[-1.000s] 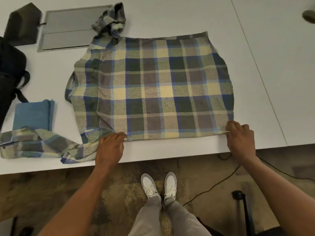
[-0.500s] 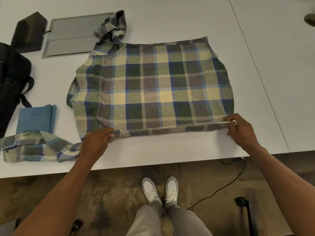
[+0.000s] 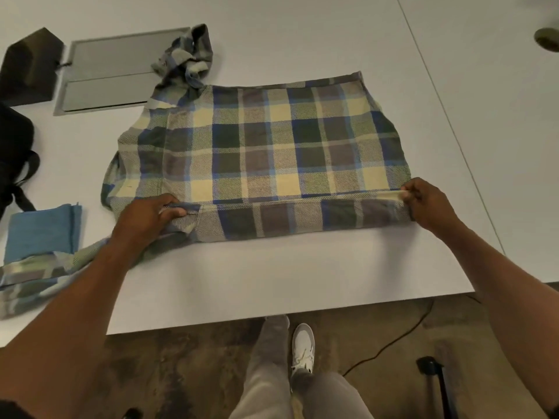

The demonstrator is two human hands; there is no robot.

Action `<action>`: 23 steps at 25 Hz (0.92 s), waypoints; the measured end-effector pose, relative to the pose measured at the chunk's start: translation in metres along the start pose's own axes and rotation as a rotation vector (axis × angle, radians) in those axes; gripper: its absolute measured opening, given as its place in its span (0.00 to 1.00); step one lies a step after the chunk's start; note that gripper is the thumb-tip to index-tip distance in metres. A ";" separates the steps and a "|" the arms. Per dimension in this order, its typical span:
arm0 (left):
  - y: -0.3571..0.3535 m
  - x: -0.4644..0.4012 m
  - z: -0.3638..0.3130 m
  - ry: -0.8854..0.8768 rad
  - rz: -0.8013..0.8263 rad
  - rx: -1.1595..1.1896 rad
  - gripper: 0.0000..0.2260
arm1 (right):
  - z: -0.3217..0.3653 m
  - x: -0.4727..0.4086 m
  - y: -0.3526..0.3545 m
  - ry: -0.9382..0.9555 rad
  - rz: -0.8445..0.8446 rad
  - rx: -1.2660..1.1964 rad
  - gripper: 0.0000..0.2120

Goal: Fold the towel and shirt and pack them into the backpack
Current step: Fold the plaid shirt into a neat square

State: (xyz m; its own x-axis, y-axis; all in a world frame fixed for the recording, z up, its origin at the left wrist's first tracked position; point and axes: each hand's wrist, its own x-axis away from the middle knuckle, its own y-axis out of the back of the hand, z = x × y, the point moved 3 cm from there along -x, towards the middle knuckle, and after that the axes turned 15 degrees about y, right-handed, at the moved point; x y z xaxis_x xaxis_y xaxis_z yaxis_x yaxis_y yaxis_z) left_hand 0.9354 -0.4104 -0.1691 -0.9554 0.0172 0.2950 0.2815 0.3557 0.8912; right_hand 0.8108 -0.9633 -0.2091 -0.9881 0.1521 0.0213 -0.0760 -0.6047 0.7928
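Observation:
A plaid shirt (image 3: 266, 146) in blue, green and yellow lies spread on the white table (image 3: 272, 273), its near edge turned up and folded back over the body. My left hand (image 3: 145, 216) pinches the left end of that folded edge. My right hand (image 3: 429, 204) pinches its right end. One sleeve trails off to the near left under my left forearm; the other is bunched at the far left of the shirt. A folded blue towel (image 3: 42, 231) lies left of the shirt. The black backpack (image 3: 15, 152) sits at the left edge, only partly in view.
A grey metal floor-box plate (image 3: 106, 71) is set into the table behind the shirt, with a dark wedge-shaped object (image 3: 28, 66) beside it. A table seam (image 3: 447, 122) runs diagonally at the right. Below the table edge are my legs, shoes and a floor cable (image 3: 393, 343).
Both hands have lifted the shirt's near edge and carried it away from me, so a wider band is now folded over the body. The view has moved closer.

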 end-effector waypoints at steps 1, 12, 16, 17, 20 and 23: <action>0.002 -0.010 -0.002 0.005 0.002 -0.009 0.06 | 0.002 -0.010 -0.002 -0.001 -0.004 0.022 0.05; 0.017 -0.115 -0.027 -0.094 -0.042 -0.069 0.10 | 0.009 -0.090 -0.013 -0.139 -0.023 0.179 0.06; 0.009 -0.141 -0.031 -0.043 -0.074 -0.150 0.11 | 0.016 -0.104 -0.014 -0.167 -0.033 0.245 0.09; 0.005 -0.145 -0.030 -0.032 -0.046 -0.147 0.11 | 0.018 -0.107 -0.014 -0.172 -0.052 0.257 0.09; -0.005 -0.152 -0.026 -0.004 0.033 -0.137 0.11 | 0.023 -0.114 -0.016 -0.151 -0.169 0.351 0.11; -0.011 -0.135 -0.046 0.012 -0.127 -0.235 0.22 | 0.039 -0.112 -0.031 0.006 -0.255 0.452 0.14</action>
State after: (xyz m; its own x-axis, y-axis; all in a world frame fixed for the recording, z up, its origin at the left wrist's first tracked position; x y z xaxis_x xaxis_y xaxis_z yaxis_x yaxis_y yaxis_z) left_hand 1.0658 -0.4602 -0.2032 -0.9835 -0.0254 0.1789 0.1743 0.1280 0.9763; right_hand 0.9294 -0.9306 -0.2124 -0.9466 0.2450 -0.2097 -0.2508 -0.1506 0.9562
